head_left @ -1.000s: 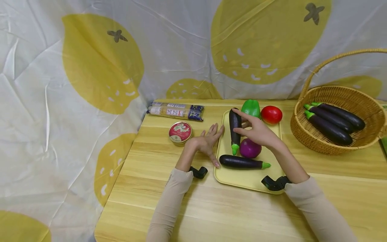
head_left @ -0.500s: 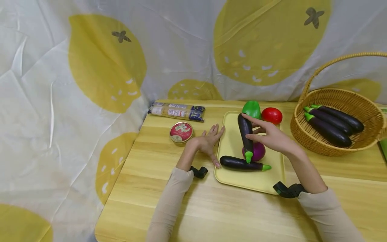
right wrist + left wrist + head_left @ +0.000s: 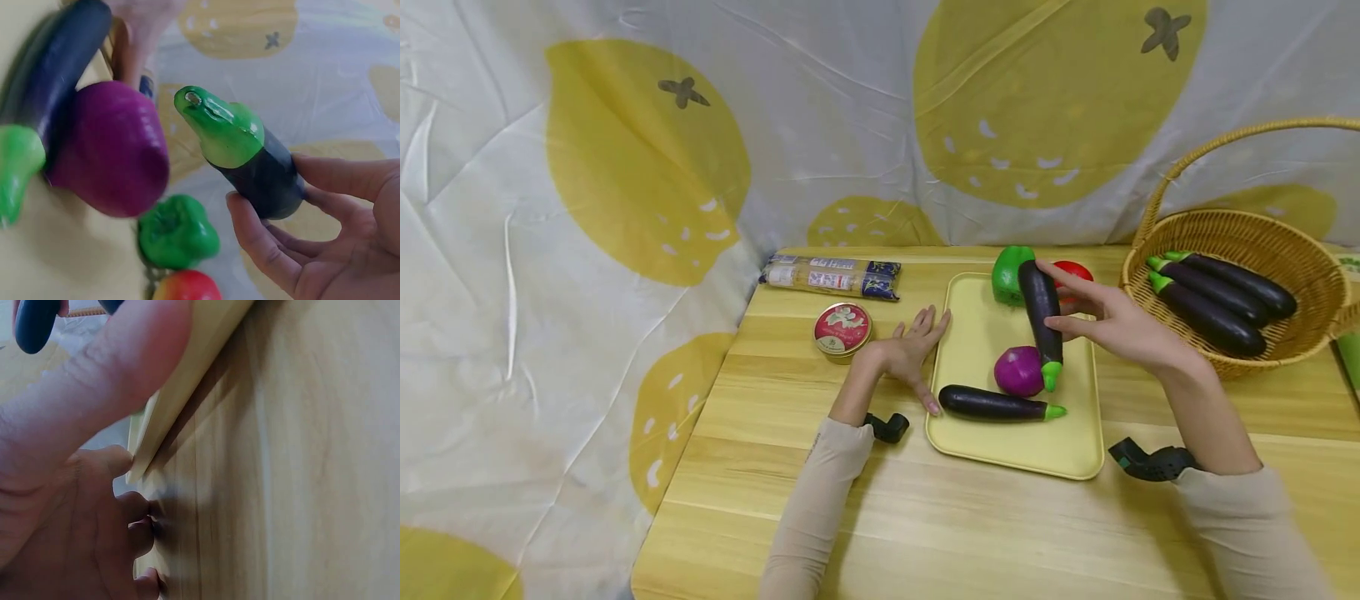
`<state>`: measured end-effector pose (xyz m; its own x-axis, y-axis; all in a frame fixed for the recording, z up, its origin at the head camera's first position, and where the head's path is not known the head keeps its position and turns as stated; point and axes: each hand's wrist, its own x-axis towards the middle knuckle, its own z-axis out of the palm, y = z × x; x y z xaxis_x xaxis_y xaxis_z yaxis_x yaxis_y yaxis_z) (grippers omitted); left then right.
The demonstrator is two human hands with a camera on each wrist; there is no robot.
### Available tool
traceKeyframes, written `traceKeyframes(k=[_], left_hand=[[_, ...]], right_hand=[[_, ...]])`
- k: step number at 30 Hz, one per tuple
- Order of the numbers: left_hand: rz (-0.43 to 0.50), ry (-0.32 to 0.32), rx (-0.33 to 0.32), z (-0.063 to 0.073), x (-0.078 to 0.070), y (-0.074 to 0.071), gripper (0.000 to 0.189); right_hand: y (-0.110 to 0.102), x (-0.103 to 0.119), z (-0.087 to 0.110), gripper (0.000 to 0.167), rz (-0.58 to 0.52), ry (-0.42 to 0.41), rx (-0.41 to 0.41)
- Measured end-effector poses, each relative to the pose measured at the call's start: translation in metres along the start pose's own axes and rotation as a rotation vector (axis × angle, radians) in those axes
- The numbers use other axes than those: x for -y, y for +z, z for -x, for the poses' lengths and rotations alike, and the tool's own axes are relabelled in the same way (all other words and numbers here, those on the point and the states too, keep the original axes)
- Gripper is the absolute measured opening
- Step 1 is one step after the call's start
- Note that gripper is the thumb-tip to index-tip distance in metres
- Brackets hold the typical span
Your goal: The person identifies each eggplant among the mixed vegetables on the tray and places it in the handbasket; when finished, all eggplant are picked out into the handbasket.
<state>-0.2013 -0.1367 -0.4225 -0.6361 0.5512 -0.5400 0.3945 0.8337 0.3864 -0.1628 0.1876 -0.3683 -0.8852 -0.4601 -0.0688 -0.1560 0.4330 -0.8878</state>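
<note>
My right hand pinches a dark eggplant between thumb and fingers, holding it over the right part of the yellow tray. Its green stem end points toward me in the head view. Seen from the right wrist, the same eggplant is raised, stem toward the camera. On the tray lie a second eggplant, a purple onion and a green bell pepper; a red tomato is partly hidden behind my right hand. My left hand, fingers spread, touches the tray's left edge.
To the right stands a wicker basket with a tall handle, holding several eggplants. Left of the tray are a round red tin and a pack of pasta. A lemon-print cloth hangs behind the table.
The right hand has carried the eggplant rightward across the tray, from the left side past the onion to its right side. The left hand has stayed at the tray's edge.
</note>
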Motion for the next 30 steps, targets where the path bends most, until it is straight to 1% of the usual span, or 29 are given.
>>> traceKeyframes(k=[5, 10, 16, 23, 27, 30], left_hand=[[-0.004, 0.003, 0.003, 0.000, -0.001, 0.000, 0.155], [-0.020, 0.001, -0.008, 0.000, -0.001, 0.002, 0.156], [-0.018, 0.001, -0.002, 0.000, -0.001, 0.002, 0.156], [-0.014, 0.004, 0.000, -0.001, 0.000, 0.002, 0.156], [-0.009, 0.003, -0.002, 0.000, 0.000, 0.002, 0.156], [-0.006, 0.004, -0.006, 0.000, 0.000, 0.002, 0.155]], right_hand=[[-0.019, -0.006, 0.010, 0.074, 0.036, 0.021, -0.038], [-0.029, -0.009, 0.014, 0.072, 0.052, 0.037, -0.050], [-0.031, -0.012, 0.014, 0.072, 0.057, 0.029, -0.056], [-0.032, -0.009, 0.017, 0.073, 0.044, 0.009, -0.106], [-0.031, -0.008, 0.018, 0.073, 0.031, -0.005, -0.111], [-0.029, -0.006, 0.016, 0.073, 0.013, -0.001, -0.094]])
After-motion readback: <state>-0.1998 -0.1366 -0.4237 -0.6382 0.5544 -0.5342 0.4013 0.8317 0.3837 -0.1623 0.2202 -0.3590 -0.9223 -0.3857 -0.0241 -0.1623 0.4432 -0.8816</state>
